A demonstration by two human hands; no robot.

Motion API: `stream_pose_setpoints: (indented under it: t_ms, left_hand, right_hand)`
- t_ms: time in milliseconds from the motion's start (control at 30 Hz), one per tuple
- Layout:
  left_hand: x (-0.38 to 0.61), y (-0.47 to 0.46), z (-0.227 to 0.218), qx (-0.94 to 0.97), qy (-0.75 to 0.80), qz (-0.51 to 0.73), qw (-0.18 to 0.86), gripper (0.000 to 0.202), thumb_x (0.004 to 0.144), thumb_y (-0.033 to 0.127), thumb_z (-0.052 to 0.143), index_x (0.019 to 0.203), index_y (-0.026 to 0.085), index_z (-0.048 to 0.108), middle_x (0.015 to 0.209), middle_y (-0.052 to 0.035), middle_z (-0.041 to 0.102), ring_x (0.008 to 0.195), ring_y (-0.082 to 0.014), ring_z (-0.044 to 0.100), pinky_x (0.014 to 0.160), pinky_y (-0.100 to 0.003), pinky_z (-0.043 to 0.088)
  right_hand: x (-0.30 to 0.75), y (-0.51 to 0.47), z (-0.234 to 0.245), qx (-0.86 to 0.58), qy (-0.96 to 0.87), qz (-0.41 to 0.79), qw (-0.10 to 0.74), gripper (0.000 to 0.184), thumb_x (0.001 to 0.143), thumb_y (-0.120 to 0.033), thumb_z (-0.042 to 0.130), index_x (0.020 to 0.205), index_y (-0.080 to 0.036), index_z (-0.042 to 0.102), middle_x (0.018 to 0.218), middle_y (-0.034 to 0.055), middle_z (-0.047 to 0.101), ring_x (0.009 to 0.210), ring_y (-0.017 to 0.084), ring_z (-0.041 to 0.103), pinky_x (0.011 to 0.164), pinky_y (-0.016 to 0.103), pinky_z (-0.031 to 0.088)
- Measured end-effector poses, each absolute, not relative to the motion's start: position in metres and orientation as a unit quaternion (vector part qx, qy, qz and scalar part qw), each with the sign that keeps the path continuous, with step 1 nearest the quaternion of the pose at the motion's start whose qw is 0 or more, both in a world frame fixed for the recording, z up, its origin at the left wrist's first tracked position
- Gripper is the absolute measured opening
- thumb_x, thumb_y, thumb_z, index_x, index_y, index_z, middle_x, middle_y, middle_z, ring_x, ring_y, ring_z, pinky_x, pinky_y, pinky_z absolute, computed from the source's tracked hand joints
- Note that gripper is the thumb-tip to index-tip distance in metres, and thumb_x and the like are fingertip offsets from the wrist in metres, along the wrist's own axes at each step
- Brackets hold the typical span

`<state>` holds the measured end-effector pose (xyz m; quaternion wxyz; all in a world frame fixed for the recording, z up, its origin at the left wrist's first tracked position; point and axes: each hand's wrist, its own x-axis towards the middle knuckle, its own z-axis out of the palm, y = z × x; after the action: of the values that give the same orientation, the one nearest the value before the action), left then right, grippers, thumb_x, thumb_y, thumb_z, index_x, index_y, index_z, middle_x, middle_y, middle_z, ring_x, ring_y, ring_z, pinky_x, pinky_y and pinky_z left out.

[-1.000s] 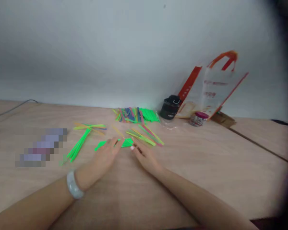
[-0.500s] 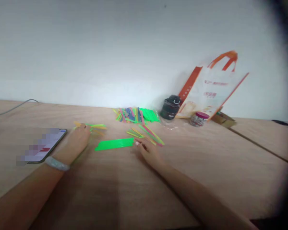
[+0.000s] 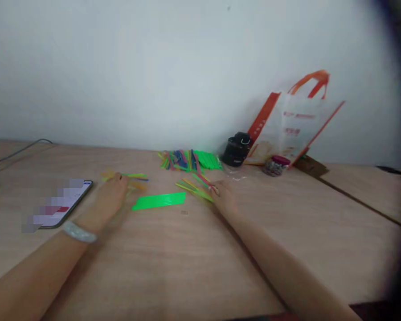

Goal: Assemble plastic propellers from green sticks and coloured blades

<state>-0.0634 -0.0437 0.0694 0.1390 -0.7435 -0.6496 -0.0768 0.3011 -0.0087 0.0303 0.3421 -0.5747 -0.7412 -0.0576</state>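
My left hand (image 3: pixel 112 194) is closed round some thin coloured strips (image 3: pixel 138 176). Their yellow, green, orange and blue ends stick out on both sides of it. In the middle of the table, green strips (image 3: pixel 158 201) lie side by side in a neat flat row. My right hand (image 3: pixel 224 196) has its fingertips drawn together at the near end of a small loose group of yellow, green and pink strips (image 3: pixel 194 189). What exactly those fingers grip is blurred, though a pink strip runs into them.
Behind lies a packed heap of coloured strips (image 3: pixel 180 160). A black bottle (image 3: pixel 236 149), a lidded jar (image 3: pixel 276 166) and a carrier bag (image 3: pixel 294 122) stand at the back right, near flattened cardboard (image 3: pixel 310 166). A phone (image 3: pixel 62 205) lies left, with a cable (image 3: pixel 23 148) beyond.
My right hand has left the right end of the green row and moved right and slightly back to the loose strips. My left hand has hardly moved.
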Motion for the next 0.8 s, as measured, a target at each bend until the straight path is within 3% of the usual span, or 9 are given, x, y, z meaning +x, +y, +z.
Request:
stream_pose_setpoints:
  t_ms: [233, 467, 800]
  left_hand:
    - [-0.016, -0.063, 0.063, -0.854, -0.473, -0.156, 0.150, 0.022, 0.092, 0.024, 0.042, 0.103, 0.016, 0.059, 0.108, -0.0091, 0.059, 0.106, -0.0224, 0.052, 0.095, -0.039, 0.041]
    - [0.014, -0.065, 0.029, -0.870, -0.459, -0.166, 0.068, 0.045, 0.090, 0.042, 0.045, 0.127, 0.015, 0.047, 0.132, -0.0138, 0.049, 0.123, -0.0261, 0.043, 0.101, -0.042, 0.038]
    - [0.019, -0.070, 0.038, -0.886, -0.433, -0.163, -0.027, 0.029, 0.092, 0.026, 0.042, 0.117, 0.017, 0.053, 0.124, -0.0101, 0.055, 0.114, -0.0218, 0.050, 0.098, -0.040, 0.041]
  right_hand:
    - [0.311, 0.002, 0.026, -0.646, -0.711, -0.064, 0.270, 0.026, 0.084, -0.024, 0.049, 0.100, -0.013, 0.068, 0.100, 0.0120, 0.064, 0.098, 0.023, 0.054, 0.088, 0.034, 0.041]
    - [0.309, 0.001, 0.029, -0.645, -0.727, -0.034, 0.233, 0.029, 0.086, -0.025, 0.047, 0.105, -0.013, 0.066, 0.107, 0.0121, 0.066, 0.098, 0.023, 0.058, 0.086, 0.033, 0.042]
    - [0.307, 0.001, 0.030, -0.637, -0.729, -0.005, 0.250, 0.028, 0.084, -0.017, 0.047, 0.102, -0.016, 0.068, 0.105, 0.0095, 0.068, 0.097, 0.021, 0.061, 0.085, 0.031, 0.044]
